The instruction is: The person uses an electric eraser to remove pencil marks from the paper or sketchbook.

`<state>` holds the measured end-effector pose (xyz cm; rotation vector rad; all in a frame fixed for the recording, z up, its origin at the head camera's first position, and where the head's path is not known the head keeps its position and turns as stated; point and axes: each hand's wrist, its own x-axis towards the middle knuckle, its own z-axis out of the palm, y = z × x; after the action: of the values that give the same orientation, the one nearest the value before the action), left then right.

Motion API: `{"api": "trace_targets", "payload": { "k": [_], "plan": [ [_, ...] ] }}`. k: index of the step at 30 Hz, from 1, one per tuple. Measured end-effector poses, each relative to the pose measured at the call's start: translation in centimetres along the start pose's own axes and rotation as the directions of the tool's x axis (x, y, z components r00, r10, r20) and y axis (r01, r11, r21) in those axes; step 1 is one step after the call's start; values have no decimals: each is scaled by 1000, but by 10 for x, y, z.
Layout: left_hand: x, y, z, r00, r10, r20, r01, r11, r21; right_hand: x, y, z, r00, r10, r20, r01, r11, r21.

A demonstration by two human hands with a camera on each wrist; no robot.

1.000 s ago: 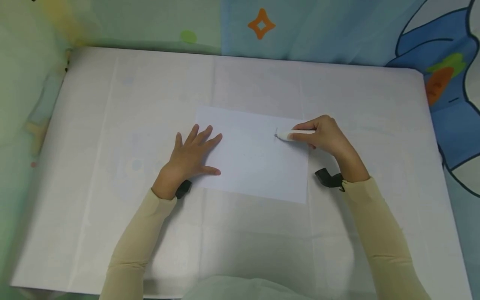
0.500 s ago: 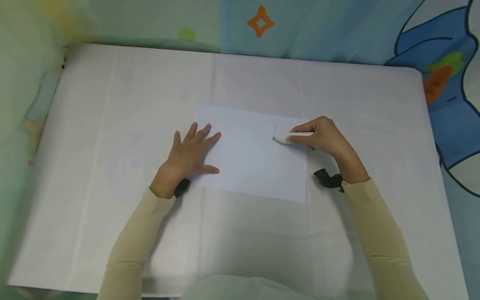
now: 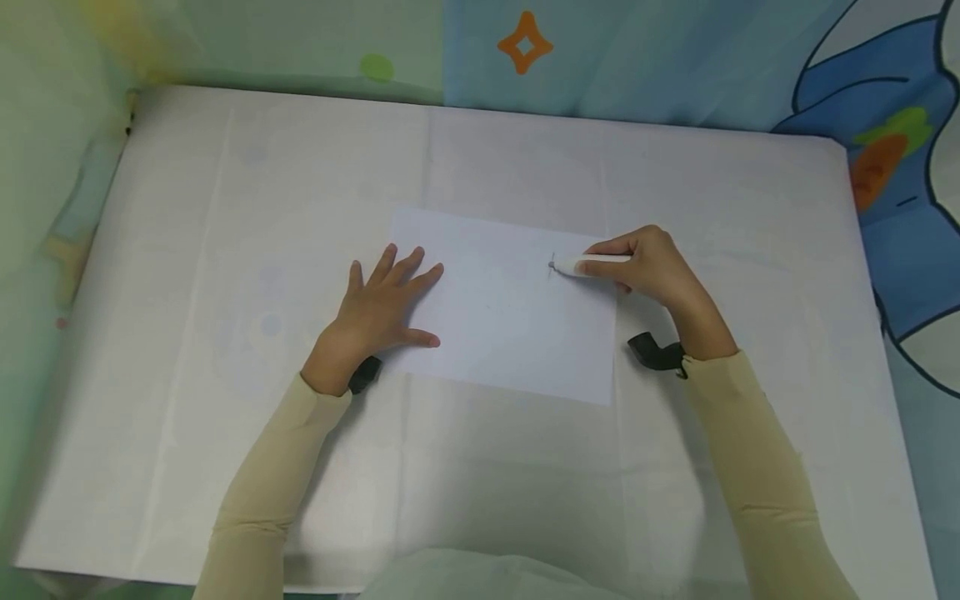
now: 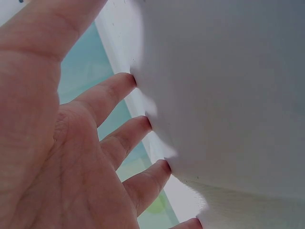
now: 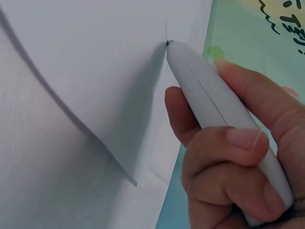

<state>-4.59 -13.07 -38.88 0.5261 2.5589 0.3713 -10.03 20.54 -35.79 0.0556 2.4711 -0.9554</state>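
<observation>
A white sheet of paper (image 3: 495,333) lies on the white-covered table. On its left edge my left hand (image 3: 375,312) rests with fingers spread; in the left wrist view its fingertips (image 4: 164,166) press on the paper. My right hand (image 3: 660,267) grips a thick white pen-shaped tool (image 5: 209,98), fingers curled round its body. The tool tapers to a small dark tip, which meets the paper near the upper right. A thin dark line (image 5: 166,26) runs along the sheet at that tip.
The white table cover (image 3: 315,183) extends on all sides of the sheet, with fold creases. A printed curtain (image 3: 637,67) hangs behind the table and on both sides. Black wrist mounts (image 3: 656,352) sit by both wrists.
The tool's tip has slid a little toward me along the thin line, then back up away from me. The left hand has stayed in place on the paper.
</observation>
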Motion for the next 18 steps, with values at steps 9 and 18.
{"api": "trace_targets", "payload": {
  "k": [9, 18],
  "plan": [
    [0, 0, -1, 1000, 2, -3, -2, 1000, 8, 6, 2, -3, 999, -8, -33, 8, 1000, 1],
    [-1, 2, -2, 1000, -3, 0, 3, 1000, 13, 7, 1, -4, 999, 2, -39, -2, 1000, 8]
  ]
}}
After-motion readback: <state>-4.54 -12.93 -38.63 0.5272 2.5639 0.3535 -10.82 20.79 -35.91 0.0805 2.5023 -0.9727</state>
